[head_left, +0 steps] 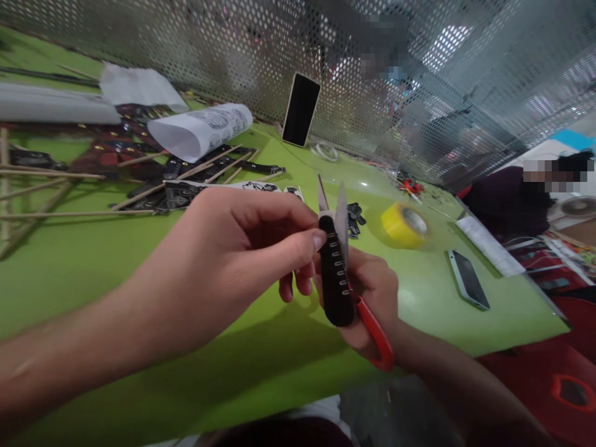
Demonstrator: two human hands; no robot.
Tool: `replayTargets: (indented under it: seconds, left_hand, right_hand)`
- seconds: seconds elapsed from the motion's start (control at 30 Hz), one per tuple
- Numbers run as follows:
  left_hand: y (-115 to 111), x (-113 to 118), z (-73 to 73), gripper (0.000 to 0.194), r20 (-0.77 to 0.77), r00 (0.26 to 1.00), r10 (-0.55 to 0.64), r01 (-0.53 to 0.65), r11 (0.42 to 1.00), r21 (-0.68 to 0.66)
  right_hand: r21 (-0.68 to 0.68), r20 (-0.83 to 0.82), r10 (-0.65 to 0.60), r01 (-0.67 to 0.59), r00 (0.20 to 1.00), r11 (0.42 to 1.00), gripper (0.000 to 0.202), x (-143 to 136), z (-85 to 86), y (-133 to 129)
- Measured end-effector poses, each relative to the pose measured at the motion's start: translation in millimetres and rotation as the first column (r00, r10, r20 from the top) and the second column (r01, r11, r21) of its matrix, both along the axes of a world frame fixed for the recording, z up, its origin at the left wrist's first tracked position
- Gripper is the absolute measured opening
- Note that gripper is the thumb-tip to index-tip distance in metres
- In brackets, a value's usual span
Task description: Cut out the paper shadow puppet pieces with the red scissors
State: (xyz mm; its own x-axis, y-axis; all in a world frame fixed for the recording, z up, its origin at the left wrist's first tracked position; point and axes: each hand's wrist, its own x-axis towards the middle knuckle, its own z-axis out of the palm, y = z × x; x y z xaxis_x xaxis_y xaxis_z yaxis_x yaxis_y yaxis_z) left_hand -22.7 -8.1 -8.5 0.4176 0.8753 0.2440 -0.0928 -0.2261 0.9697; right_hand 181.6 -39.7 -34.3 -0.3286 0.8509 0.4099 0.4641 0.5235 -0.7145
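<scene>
My left hand (233, 254) pinches a black cut-out strip (336, 279) between thumb and fingers. The strip has a rounded lower end and a row of small white loop marks. In my right hand (375, 282) is a pair of scissors (379, 338) with a red handle, partly hidden behind the strip. Their blades are spread apart and point upward, close along the strip's upper part; whether they touch it I cannot tell. Just beyond the blades, small black cut pieces (354, 220) lie on the green table (261, 360).
A yellow tape roll (404, 225) and a phone (469, 279) are on the right. A dark-screened device (301, 110) leans against the perforated metal screen (261, 56). Rolled printed paper (205, 130) and thin wooden sticks (51, 214) lie left. A person (507, 198) is at far right.
</scene>
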Motion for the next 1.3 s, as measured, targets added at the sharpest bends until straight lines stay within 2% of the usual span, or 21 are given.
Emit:
replayTargets:
  seconds: [0.33,0.5,1.1,1.3]
  left_hand:
    - [-1.8,-2.6,-1.5,0.028,-0.008,1.0,0.007,-0.007,1.0,0.019]
    - [0.1,-0.7,-1.0,0.028,-0.025,1.0,0.018,-0.017,1.0,0.022]
    - [-1.9,-3.4,1.6,0.028,-0.03,1.0,-0.004,0.004,1.0,0.004]
    - [0.1,-4.2,0.5,0.028,-0.061,0.998,0.013,-0.011,1.0,0.019]
  right_hand:
    - [0.041,0.044,-0.03,0.029,0.999,0.999,0.005,2.1,-0.6,-0.1]
    - [0.009,0.032,-0.045,0.045,0.998,0.999,0.005,2.2,-1.0,-1.7]
    - [0.073,0.014,-0.01,0.009,1.0,0.997,0.011,0.7,-2.6,-1.1]
    - [0.031,0.01,-0.018,0.018,1.0,0.999,0.008,0.5,-3.6,-0.5]
